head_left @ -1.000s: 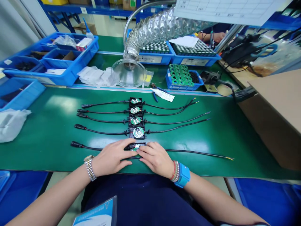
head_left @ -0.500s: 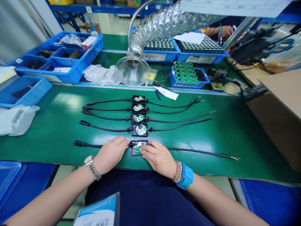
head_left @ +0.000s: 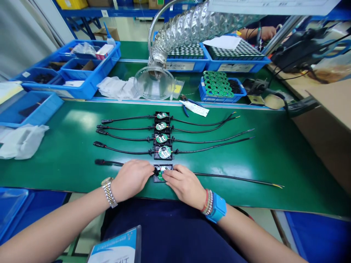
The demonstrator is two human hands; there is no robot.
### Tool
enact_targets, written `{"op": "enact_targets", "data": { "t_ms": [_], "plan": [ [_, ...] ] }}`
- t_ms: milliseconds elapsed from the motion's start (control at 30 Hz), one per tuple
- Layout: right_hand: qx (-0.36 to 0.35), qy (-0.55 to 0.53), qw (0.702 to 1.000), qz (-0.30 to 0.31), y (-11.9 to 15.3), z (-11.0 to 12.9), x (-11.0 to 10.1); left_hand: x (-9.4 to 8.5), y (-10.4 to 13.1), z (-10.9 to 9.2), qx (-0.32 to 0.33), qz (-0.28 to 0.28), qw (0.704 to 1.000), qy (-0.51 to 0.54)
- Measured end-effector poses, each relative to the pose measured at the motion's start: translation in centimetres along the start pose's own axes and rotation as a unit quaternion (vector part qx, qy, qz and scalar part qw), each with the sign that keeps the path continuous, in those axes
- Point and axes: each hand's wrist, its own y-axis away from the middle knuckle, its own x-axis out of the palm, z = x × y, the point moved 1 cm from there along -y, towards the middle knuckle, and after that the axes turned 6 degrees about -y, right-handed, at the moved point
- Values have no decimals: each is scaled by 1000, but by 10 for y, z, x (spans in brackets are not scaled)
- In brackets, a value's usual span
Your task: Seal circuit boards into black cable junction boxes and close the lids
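Observation:
A black housing (head_left: 155,179) with a small green round circuit board (head_left: 160,176) lies near the front edge of the green table. My left hand (head_left: 134,178) pinches the black cable (head_left: 112,163) at the housing's left side. The fingertips of my right hand (head_left: 185,182) rest on the board and the housing's right side, partly covering them. From under this hand a second black cable (head_left: 233,177) runs right to bare wire ends. Beyond my hands several similar housings (head_left: 164,152) with boards and cables stand in a column.
A clear funnel (head_left: 154,83) on a silver duct hangs behind the column. Pliers (head_left: 185,109) lie under a white label. Blue trays (head_left: 90,84) are at the back left, a blue basket (head_left: 221,98) with green boards at the back right. A cardboard box (head_left: 323,135) stands at right.
My left hand has shifted slightly right toward the housing, and its cable's connector end has moved right and a little away from me. My right hand has barely moved.

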Motion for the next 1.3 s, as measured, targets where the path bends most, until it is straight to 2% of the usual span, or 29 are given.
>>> {"op": "enact_targets", "data": {
  "t_ms": [100,233,333,567,667,833,933,1000,1133,1300],
  "plan": [
    [2,-3,1000,5,0,0,-1,11,10,-2,72,-89,991,-72],
    [9,9,1000,16,0,3,-1,23,16,4,74,-137,985,-69],
    [28,33,998,37,-3,7,0,28,15,7,69,-131,986,-71],
    [92,77,990,69,-16,19,2,34,12,-2,99,-65,981,-151],
    [99,74,990,66,-16,20,2,38,14,-4,93,-66,981,-160],
    [54,-33,998,30,3,8,-8,42,20,4,28,-95,989,-112],
    [82,-95,991,-35,15,-5,-15,43,24,9,-3,-118,992,-39],
    [98,-97,988,-70,18,-12,-13,46,25,10,-3,-133,991,8],
    [82,-91,987,-101,15,-20,-4,57,21,10,1,-172,983,61],
    [65,-90,988,-107,14,-22,-3,64,19,11,16,-197,976,90]
  ]
}}
